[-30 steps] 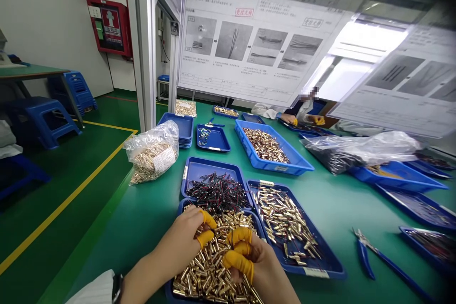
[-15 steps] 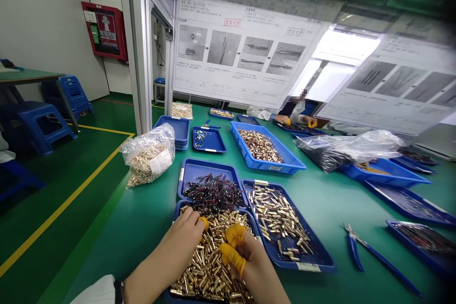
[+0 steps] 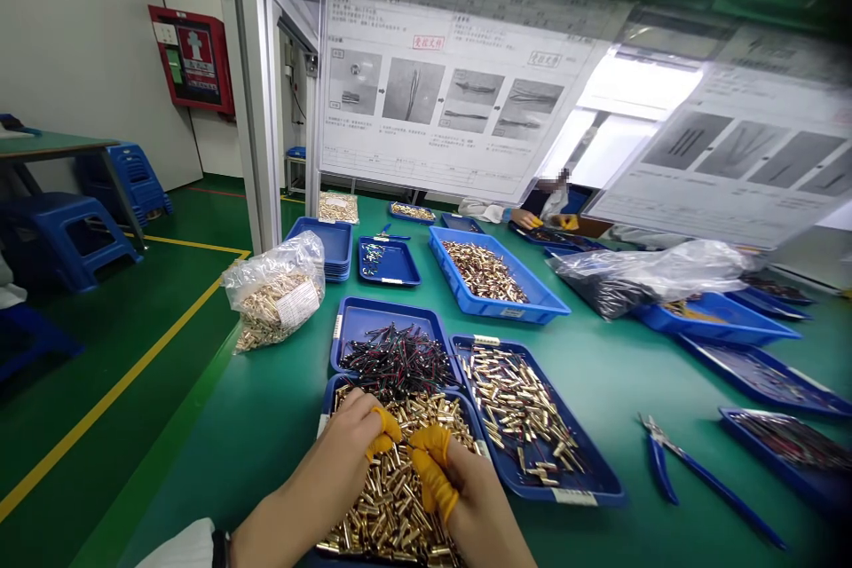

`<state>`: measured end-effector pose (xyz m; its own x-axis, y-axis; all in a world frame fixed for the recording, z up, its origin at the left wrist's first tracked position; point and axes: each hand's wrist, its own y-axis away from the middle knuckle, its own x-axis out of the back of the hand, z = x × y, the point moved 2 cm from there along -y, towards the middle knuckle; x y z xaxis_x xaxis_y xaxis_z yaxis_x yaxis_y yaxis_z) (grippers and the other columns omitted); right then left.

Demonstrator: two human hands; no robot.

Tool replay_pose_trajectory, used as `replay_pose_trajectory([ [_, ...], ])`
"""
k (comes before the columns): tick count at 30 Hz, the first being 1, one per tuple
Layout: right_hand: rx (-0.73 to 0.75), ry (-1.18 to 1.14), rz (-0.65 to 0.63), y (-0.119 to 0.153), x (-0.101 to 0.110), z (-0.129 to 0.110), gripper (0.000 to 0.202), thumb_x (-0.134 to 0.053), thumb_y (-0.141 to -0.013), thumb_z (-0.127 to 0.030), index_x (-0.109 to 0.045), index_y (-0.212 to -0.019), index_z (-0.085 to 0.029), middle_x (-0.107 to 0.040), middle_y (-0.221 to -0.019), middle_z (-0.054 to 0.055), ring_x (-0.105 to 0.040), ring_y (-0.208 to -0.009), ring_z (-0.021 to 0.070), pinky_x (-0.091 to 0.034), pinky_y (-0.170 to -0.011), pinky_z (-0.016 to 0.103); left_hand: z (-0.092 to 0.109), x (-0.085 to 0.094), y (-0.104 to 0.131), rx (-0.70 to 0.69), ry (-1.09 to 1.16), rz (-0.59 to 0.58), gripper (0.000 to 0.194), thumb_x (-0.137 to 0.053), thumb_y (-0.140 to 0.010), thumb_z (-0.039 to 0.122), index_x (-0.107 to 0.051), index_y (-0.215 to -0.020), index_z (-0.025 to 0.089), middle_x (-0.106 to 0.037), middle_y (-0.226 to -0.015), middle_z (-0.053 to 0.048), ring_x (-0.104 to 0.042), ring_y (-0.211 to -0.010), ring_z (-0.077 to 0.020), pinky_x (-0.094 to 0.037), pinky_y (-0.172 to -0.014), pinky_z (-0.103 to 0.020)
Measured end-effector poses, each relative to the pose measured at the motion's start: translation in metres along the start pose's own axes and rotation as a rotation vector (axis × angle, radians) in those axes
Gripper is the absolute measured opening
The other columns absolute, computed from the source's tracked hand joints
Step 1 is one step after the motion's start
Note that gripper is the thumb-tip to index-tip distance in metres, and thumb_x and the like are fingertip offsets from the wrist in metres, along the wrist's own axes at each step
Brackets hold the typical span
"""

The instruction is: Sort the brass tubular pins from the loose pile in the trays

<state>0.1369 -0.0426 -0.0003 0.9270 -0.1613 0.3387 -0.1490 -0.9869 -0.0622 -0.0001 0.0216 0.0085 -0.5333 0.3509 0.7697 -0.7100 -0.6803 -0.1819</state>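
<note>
Both hands are over a blue tray (image 3: 327, 404) full of loose gold metal sleeves (image 3: 392, 506). My left hand (image 3: 356, 439), with yellow finger covers, is closed in a pinch. Close beside it, my right hand (image 3: 443, 470) pinches too, its covered thumb and forefinger pressed together. What lies between the fingertips is too small to make out. Behind the hands, dark wires with red strands (image 3: 399, 358) fill another blue tray (image 3: 346, 319). A third tray (image 3: 609, 493), to the right, holds gold sleeves with wires attached (image 3: 523, 399).
Blue-handled pliers (image 3: 666, 444) lie at the right. A bag of gold parts (image 3: 280, 297) stands at the left, near stacked trays (image 3: 333, 244). Farther back is a deep blue bin (image 3: 532, 311). Across the table, another person's hands (image 3: 525, 219) work near trays. Printed sheets (image 3: 432, 106) hang above.
My left hand has moved slightly right, so its fingertips now meet close to those of my right hand. The camera view has shifted slightly.
</note>
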Motion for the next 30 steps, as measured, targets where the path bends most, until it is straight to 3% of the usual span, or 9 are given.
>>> replay_pose_trajectory([
  [3, 0.056, 0.062, 0.031, 0.0010, 0.0022, -0.0037, 0.032, -0.053, -0.079, -0.045, -0.061, -0.068, -0.016, -0.047, -0.055, -0.002, -0.037, -0.049, 0.0112, -0.027, -0.043, 0.021, 0.0036, -0.0009, -0.0005, -0.051, 0.129, 0.084, 0.037, -0.033, -0.071, -0.011, -0.052, -0.080, 0.019, -0.055, -0.094, -0.004, -0.046, -0.090, -0.0204, -0.041, -0.076, -0.032],
  [6, 0.090, 0.108, 0.055, 0.0023, 0.0035, -0.0060, 0.029, -0.049, -0.082, -0.039, -0.061, -0.068, -0.016, -0.050, -0.056, -0.001, -0.039, -0.051, 0.0124, -0.028, -0.045, 0.022, 0.0028, -0.0046, -0.0005, -0.055, 0.182, 0.109, 0.030, -0.036, -0.078, -0.005, -0.053, -0.083, 0.019, -0.058, -0.090, -0.003, -0.050, -0.085, -0.0193, -0.042, -0.073, -0.030],
  [11, 0.120, 0.178, 0.087, 0.0036, 0.0037, -0.0059, 0.025, -0.049, -0.082, -0.031, -0.059, -0.065, -0.016, -0.044, -0.052, -0.003, -0.035, -0.047, 0.0111, -0.024, -0.044, 0.022, 0.0003, -0.0076, -0.0006, -0.024, 0.195, 0.128, 0.026, -0.040, -0.079, -0.002, -0.054, -0.082, 0.020, -0.058, -0.085, -0.002, -0.053, -0.081, -0.0182, -0.042, -0.069, -0.028],
  [18, 0.103, 0.236, 0.077, 0.0037, 0.0028, -0.0024, 0.027, -0.046, -0.081, -0.031, -0.055, -0.062, -0.016, -0.044, -0.052, -0.002, -0.034, -0.048, 0.0117, -0.024, -0.044, 0.023, 0.0027, -0.0066, -0.0005, 0.016, 0.252, 0.116, 0.027, -0.039, -0.078, -0.005, -0.052, -0.079, 0.018, -0.055, -0.088, -0.003, -0.054, -0.079, -0.0164, -0.044, -0.069, -0.026],
  [26, 0.077, 0.241, 0.004, 0.0034, 0.0035, -0.0039, 0.025, -0.044, -0.081, -0.030, -0.061, -0.072, -0.014, -0.045, -0.055, -0.001, -0.034, -0.049, 0.0128, -0.023, -0.045, 0.024, 0.0017, -0.0075, 0.0011, -0.007, 0.281, 0.084, 0.027, -0.040, -0.078, -0.006, -0.051, -0.084, 0.018, -0.055, -0.093, -0.003, -0.053, -0.087, -0.0175, -0.045, -0.073, -0.026],
  [30, 0.101, 0.223, 0.038, 0.0039, 0.0025, -0.0049, 0.025, -0.044, -0.081, -0.030, -0.063, -0.075, -0.016, -0.043, -0.053, -0.002, -0.030, -0.047, 0.0123, -0.020, -0.044, 0.024, 0.0010, -0.0083, 0.0013, -0.004, 0.251, 0.063, 0.030, -0.037, -0.077, -0.009, -0.050, -0.084, 0.017, -0.054, -0.093, -0.004, -0.053, -0.086, -0.0176, -0.045, -0.072, -0.026],
])
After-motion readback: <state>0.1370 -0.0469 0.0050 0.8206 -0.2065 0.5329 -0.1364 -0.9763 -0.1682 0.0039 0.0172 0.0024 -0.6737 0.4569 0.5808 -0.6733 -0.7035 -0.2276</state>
